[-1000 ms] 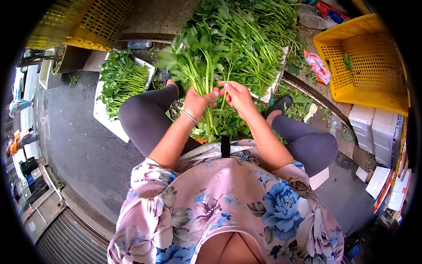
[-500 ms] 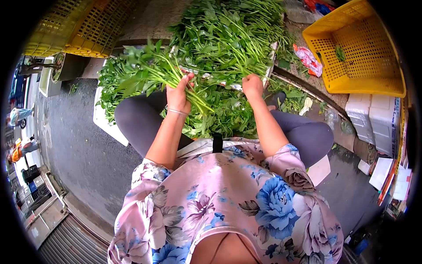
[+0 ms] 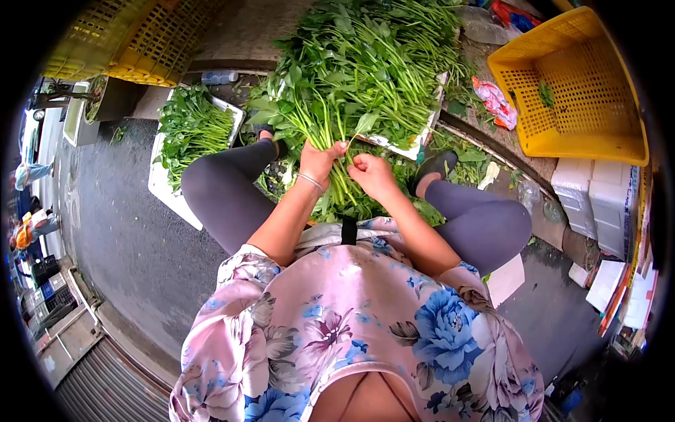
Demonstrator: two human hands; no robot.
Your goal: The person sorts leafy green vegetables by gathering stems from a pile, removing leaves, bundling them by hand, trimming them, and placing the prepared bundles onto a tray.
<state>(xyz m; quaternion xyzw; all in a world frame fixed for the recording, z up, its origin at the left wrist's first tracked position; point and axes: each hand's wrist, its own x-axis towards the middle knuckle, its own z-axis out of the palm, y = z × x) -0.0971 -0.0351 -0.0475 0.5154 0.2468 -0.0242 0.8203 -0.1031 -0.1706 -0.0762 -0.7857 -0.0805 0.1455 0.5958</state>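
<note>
My left hand [image 3: 320, 163] is closed round the stems of a bunch of water spinach [image 3: 313, 125], its leaves pointing up and away from me. Close beside it, my right hand [image 3: 374, 176] pinches a thin green stem at the right side of the bunch. Just beyond both hands, a large heap of water spinach [image 3: 373, 63] lies on a white tray [image 3: 441, 91]. Loose leaves [image 3: 358, 207] cover the ground between my legs, below the hands.
To my left, more greens [image 3: 193, 126] lie in a white foam box [image 3: 176, 193]. A yellow crate [image 3: 569, 133] stands at the right, above white foam boxes [image 3: 598, 190]. Stacked yellow crates [image 3: 151, 49] and a plastic bottle [image 3: 219, 77] are at the back left.
My left hand has swung the bunch rightward to the middle, uncovering the greens in the left box. My right hand has come from the heap's edge to the bunch.
</note>
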